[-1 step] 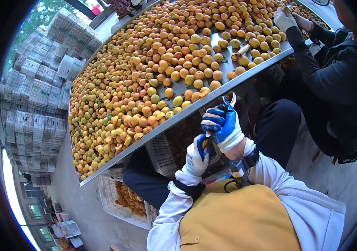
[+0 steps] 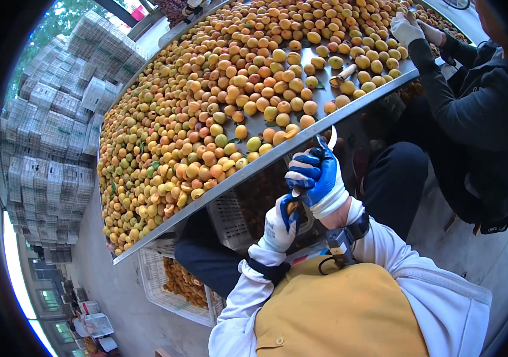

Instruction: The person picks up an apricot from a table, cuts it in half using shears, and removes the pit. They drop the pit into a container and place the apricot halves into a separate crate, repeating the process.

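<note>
My right hand [image 2: 318, 178], in a blue and white glove, is closed in a fist around a small knife. The knife's curved pale blade [image 2: 333, 137] sticks up past the fingers, just below the metal rim of the table. Below and to its left, my left hand [image 2: 280, 223], in a white glove with blue on the palm side, is closed too. A small brownish thing [image 2: 293, 208] shows between its fingers, too hidden to name. Both hands are close together in front of my lap. Many yellow-orange apricots [image 2: 194, 131] lie spread over the metal table [image 2: 260, 163] ahead.
A co-worker's gloved hand [image 2: 406, 30] is at the table's right end. A light-handled tool [image 2: 344, 75] lies among the fruit. Under the table, a white plastic crate [image 2: 156, 279] holds orange-brown pieces. Stacked crates [image 2: 43, 184] stand at left.
The knife blade in my right hand has tipped up slightly, showing more of its pale side. Both hands stay in nearly the same place.
</note>
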Motion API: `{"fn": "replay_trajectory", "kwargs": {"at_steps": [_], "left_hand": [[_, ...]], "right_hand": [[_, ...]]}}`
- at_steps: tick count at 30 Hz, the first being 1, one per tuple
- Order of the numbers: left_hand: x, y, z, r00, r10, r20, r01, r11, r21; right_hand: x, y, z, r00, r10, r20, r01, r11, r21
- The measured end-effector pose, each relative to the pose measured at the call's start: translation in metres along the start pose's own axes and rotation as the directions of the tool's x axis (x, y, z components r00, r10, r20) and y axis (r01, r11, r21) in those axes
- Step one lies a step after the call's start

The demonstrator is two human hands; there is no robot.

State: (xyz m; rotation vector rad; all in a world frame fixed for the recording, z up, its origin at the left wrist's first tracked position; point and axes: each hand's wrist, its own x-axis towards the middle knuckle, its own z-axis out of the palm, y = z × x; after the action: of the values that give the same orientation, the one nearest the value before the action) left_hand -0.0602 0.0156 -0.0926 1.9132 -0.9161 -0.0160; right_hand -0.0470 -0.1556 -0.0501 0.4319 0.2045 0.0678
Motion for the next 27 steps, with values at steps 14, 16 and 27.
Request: {"fn": "replay_trajectory", "kwargs": {"at_steps": [14,16,27], "left_hand": [[-0.012,-0.035,-0.081,0.641,-0.767,-0.019,0.531,0.462,-0.710],[-0.014,-0.054,-0.079,0.590,-0.807,-0.029,0.580,0.449,-0.679],[-0.010,-0.187,-0.039,0.412,-0.887,0.208,0.911,0.396,-0.117]], "right_hand": [[-0.004,-0.015,-0.002,0.982,-0.184,0.039,0.181,0.864,-0.470],[-0.007,-0.018,0.000,0.982,-0.184,0.028,0.174,0.851,-0.495],[-0.082,-0.064,0.051,0.899,-0.335,0.283,0.437,0.739,-0.513]]}}
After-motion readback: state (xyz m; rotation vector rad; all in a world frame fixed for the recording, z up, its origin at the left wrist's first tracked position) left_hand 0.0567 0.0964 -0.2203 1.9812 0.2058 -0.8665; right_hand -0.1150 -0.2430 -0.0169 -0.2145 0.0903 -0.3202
